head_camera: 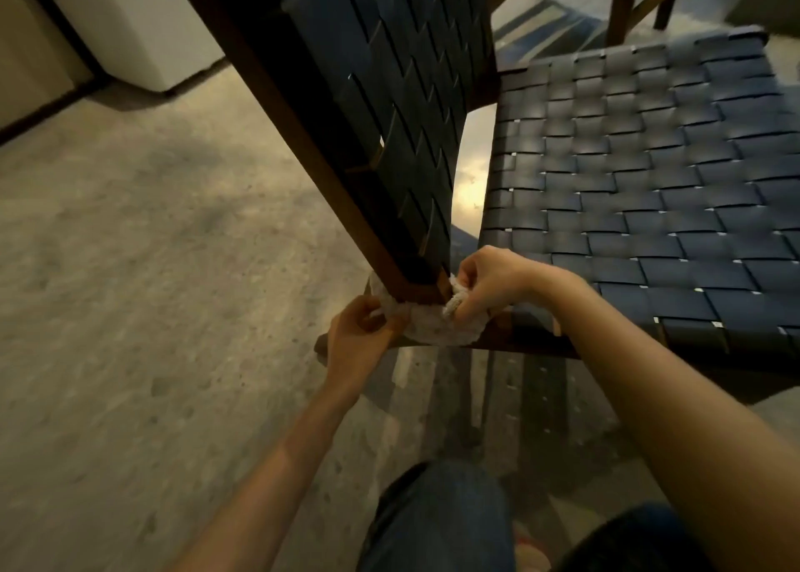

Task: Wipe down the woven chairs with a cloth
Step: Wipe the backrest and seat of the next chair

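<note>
A woven chair with dark blue straps fills the right and top of the view: its seat (640, 190) stretches to the right and its backrest (389, 95) leans up on a brown wooden frame (303, 129). A pale cloth (437, 324) is wrapped around the bottom corner of the backrest frame, where it meets the seat rail. My left hand (359, 333) pinches the cloth's left end below the frame. On the other side, my right hand (489, 285) grips the bunched right end of the cloth.
The floor (151, 290) is speckled grey concrete, open to the left. A white box-like unit (143, 21) stands against the wall at the top left. Wooden legs of another chair (623, 4) show at the top right. My knees in jeans (441, 519) are at the bottom.
</note>
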`<control>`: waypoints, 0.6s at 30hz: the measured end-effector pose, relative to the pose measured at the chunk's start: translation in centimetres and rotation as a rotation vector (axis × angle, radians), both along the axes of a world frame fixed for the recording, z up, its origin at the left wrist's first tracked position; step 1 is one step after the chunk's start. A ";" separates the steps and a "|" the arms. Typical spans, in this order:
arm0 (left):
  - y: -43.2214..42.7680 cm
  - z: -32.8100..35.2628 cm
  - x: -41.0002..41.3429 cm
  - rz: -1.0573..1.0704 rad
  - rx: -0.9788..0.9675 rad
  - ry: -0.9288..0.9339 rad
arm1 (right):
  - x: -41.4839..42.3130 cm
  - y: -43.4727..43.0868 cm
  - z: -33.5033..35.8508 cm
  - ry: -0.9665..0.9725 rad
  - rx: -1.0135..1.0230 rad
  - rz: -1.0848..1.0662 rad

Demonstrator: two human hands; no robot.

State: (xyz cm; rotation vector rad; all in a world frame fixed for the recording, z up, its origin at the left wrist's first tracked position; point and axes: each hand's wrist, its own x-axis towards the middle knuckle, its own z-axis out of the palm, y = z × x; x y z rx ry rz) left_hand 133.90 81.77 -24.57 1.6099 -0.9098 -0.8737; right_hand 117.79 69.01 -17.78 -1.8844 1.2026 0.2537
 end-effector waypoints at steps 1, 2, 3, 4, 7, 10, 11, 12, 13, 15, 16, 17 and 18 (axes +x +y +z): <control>0.1 0.3 -0.1 -0.003 0.025 0.013 | 0.1 -0.4 0.1 0.006 0.035 0.012; 0.2 0.7 -0.4 0.000 0.057 0.016 | 0.1 -0.6 0.2 0.001 0.062 0.020; 0.2 1.2 -0.5 0.010 0.096 0.014 | 0.0 -0.5 0.4 -0.013 0.075 0.018; 0.2 1.8 -0.7 0.027 0.139 0.006 | -0.1 -0.1 0.5 -0.031 0.068 0.005; -0.2 3.7 -0.9 0.056 0.269 -0.026 | -0.7 1.9 1.0 -0.134 -0.001 -0.138; 0.2 6.5 -1.4 0.114 0.442 0.021 | -1.2 4.8 3.4 -0.231 -0.019 -0.320; 0.6 7.7 -1.6 0.114 0.504 0.026 | -1.4 5.6 4.8 -0.248 -0.004 -0.340; 1.3 9.0 -1.8 0.095 0.548 0.031 | -1.8 6.2 6.6 -0.257 0.011 -0.347; 2.0 10.7 -2.0 0.064 0.566 0.044 | -2.3 6.7 8.6 -0.260 0.020 -0.349; 3.3 14.8 -2.3 0.003 0.559 0.100 | -3.5 7.2 13.2 -0.266 0.028 -0.353; 3.7 17.4 -2.3 -0.022 0.548 0.134 | -4.0 7.4 15.9 -0.268 0.023 -0.348; 4.0 20.2 -2.3 -0.049 0.534 0.163 | -4.5 7.6 18.6 -0.264 0.013 -0.337; 4.2 22.9 -2.4 -0.074 0.522 0.183 | -4.9 7.9 21.4 -0.260 0.008 -0.328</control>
